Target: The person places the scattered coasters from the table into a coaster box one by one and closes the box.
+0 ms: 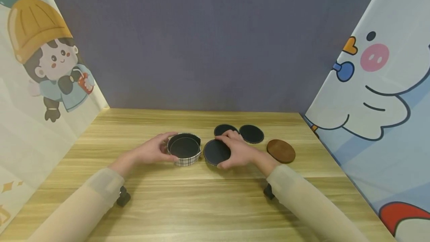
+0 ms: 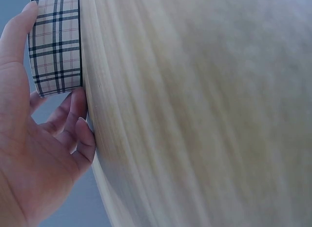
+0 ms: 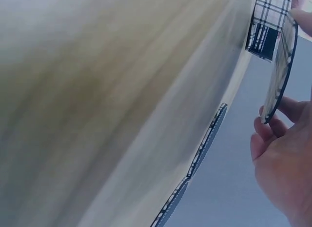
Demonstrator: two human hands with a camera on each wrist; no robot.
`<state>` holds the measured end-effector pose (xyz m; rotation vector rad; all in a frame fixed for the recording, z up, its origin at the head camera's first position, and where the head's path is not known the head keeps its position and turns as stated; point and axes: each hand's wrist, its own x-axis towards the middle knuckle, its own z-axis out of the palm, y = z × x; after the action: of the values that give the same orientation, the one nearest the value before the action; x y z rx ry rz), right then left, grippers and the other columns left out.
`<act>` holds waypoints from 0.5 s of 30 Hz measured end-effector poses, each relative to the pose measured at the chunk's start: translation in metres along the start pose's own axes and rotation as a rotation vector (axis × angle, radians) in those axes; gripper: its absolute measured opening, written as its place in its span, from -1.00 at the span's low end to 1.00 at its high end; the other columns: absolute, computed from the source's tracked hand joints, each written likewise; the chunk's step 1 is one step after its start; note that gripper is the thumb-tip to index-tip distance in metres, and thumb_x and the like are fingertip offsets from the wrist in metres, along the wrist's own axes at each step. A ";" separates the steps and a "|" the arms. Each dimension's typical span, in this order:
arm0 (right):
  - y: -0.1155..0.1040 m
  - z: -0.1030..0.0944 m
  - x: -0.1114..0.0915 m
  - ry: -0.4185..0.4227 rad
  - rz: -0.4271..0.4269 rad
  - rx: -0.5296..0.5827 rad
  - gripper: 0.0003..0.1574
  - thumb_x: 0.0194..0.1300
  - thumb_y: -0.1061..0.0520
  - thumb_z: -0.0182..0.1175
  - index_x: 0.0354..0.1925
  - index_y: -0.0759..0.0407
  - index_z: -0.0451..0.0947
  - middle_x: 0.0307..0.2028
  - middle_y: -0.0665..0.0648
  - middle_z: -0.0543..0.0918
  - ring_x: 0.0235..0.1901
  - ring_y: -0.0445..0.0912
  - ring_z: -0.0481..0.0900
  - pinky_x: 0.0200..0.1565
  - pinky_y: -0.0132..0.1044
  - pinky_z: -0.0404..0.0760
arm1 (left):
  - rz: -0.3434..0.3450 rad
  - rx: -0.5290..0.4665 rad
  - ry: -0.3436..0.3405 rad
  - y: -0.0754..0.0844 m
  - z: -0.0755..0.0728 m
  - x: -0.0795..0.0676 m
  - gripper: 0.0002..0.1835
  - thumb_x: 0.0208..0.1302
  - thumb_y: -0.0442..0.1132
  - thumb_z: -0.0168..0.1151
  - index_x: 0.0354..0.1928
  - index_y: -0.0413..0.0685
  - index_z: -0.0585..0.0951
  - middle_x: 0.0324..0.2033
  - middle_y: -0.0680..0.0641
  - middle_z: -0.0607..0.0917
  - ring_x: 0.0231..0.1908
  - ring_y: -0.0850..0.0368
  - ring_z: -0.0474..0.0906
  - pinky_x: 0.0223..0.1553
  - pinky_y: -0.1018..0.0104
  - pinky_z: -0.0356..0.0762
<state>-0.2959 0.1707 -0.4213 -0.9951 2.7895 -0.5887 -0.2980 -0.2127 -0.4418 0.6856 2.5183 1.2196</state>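
A round coaster holder with a plaid outer wall and a black inside stands on the table, a notch in its right side. My left hand grips it from the left, thumb on the near wall and fingers round the far side. In the left wrist view its plaid wall meets the tabletop. My right hand pinches a black round coaster by its edges, just right of the holder. The right wrist view shows this coaster tilted and raised off the table, with a plaid underside.
Two more black coasters lie behind my right hand, a left one partly hidden by it and a right one. A brown round coaster lies farther right on the wooden table. A grey panel stands behind.
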 end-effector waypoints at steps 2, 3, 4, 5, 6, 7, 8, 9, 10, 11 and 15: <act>-0.001 -0.001 0.003 0.010 0.005 -0.001 0.35 0.06 -0.36 0.54 0.69 0.02 0.28 0.46 0.19 0.35 0.37 0.13 0.28 0.39 0.21 0.34 | -0.002 -0.002 0.001 0.000 0.000 0.000 0.21 0.19 -0.07 0.72 0.72 -0.17 0.15 0.29 -0.41 0.59 0.10 -0.14 0.77 0.26 -0.07 0.77; -0.002 -0.002 0.005 0.016 0.007 0.001 0.35 0.06 -0.35 0.54 0.69 0.00 0.28 0.47 0.18 0.35 0.39 0.12 0.28 0.41 0.21 0.34 | -0.004 -0.005 0.001 0.000 0.000 0.000 0.21 0.19 -0.07 0.72 0.72 -0.17 0.15 0.29 -0.41 0.58 0.11 -0.15 0.77 0.26 -0.08 0.77; -0.003 -0.003 0.006 0.022 0.010 0.002 0.34 0.06 -0.35 0.54 0.69 -0.02 0.28 0.47 0.17 0.35 0.40 0.12 0.28 0.42 0.22 0.34 | -0.005 -0.008 0.001 -0.001 0.000 0.000 0.21 0.19 -0.07 0.72 0.72 -0.17 0.15 0.30 -0.42 0.58 0.11 -0.16 0.77 0.26 -0.08 0.77; -0.004 -0.003 0.008 0.022 0.014 0.004 0.34 0.07 -0.35 0.54 0.70 -0.04 0.27 0.48 0.16 0.34 0.42 0.12 0.27 0.44 0.21 0.33 | -0.005 -0.007 0.002 -0.001 0.000 0.001 0.21 0.19 -0.07 0.72 0.73 -0.17 0.15 0.30 -0.42 0.58 0.11 -0.16 0.77 0.26 -0.08 0.77; -0.004 -0.004 0.010 0.024 0.015 0.005 0.33 0.08 -0.35 0.54 0.70 -0.04 0.28 0.49 0.16 0.34 0.43 0.12 0.27 0.44 0.22 0.33 | -0.007 -0.005 0.004 -0.001 0.000 0.001 0.21 0.19 -0.07 0.72 0.73 -0.16 0.15 0.29 -0.41 0.59 0.10 -0.15 0.77 0.26 -0.08 0.78; -0.005 -0.005 0.012 0.027 0.016 0.007 0.33 0.08 -0.35 0.54 0.70 -0.04 0.27 0.49 0.15 0.34 0.42 0.12 0.27 0.44 0.22 0.34 | -0.008 -0.004 0.004 -0.001 0.000 0.001 0.21 0.19 -0.07 0.72 0.73 -0.15 0.15 0.29 -0.41 0.60 0.09 -0.14 0.77 0.25 -0.08 0.78; -0.006 -0.006 0.014 0.028 0.016 0.006 0.33 0.09 -0.36 0.54 0.70 -0.05 0.27 0.48 0.15 0.34 0.42 0.11 0.28 0.43 0.21 0.35 | -0.010 -0.001 0.006 -0.001 0.000 0.000 0.21 0.19 -0.06 0.72 0.73 -0.15 0.15 0.28 -0.40 0.60 0.08 -0.12 0.77 0.24 -0.07 0.78; -0.007 -0.006 0.016 0.027 0.014 0.007 0.34 0.09 -0.36 0.54 0.70 -0.04 0.26 0.48 0.15 0.35 0.40 0.12 0.28 0.43 0.21 0.35 | -0.010 0.003 0.006 -0.001 0.000 0.000 0.21 0.19 -0.06 0.72 0.73 -0.14 0.15 0.27 -0.39 0.61 0.07 -0.10 0.77 0.23 -0.06 0.79; -0.008 -0.007 0.018 0.028 0.012 0.007 0.34 0.09 -0.36 0.54 0.70 -0.04 0.26 0.47 0.15 0.35 0.38 0.11 0.29 0.43 0.21 0.34 | -0.013 0.010 0.008 0.000 0.000 0.001 0.21 0.18 -0.05 0.72 0.73 -0.13 0.16 0.26 -0.38 0.62 0.05 -0.08 0.77 0.22 -0.06 0.79; -0.009 -0.008 0.020 0.027 0.009 0.008 0.34 0.09 -0.35 0.54 0.70 -0.03 0.26 0.47 0.15 0.35 0.37 0.12 0.29 0.43 0.21 0.33 | -0.009 0.017 0.007 0.000 0.001 0.001 0.20 0.19 -0.05 0.72 0.73 -0.14 0.16 0.24 -0.38 0.62 0.03 -0.07 0.77 0.21 -0.05 0.79; -0.014 -0.009 0.029 0.042 -0.002 0.008 0.35 0.07 -0.35 0.54 0.69 0.03 0.28 0.46 0.21 0.37 0.35 0.14 0.30 0.46 0.24 0.30 | -0.007 0.047 0.012 0.000 0.001 0.002 0.20 0.19 -0.03 0.72 0.72 -0.13 0.18 0.21 -0.37 0.62 -0.02 -0.03 0.75 0.16 0.00 0.79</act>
<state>-0.3124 0.1459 -0.4073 -0.9950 2.8205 -0.6273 -0.2990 -0.2111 -0.4427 0.6821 2.5649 1.1694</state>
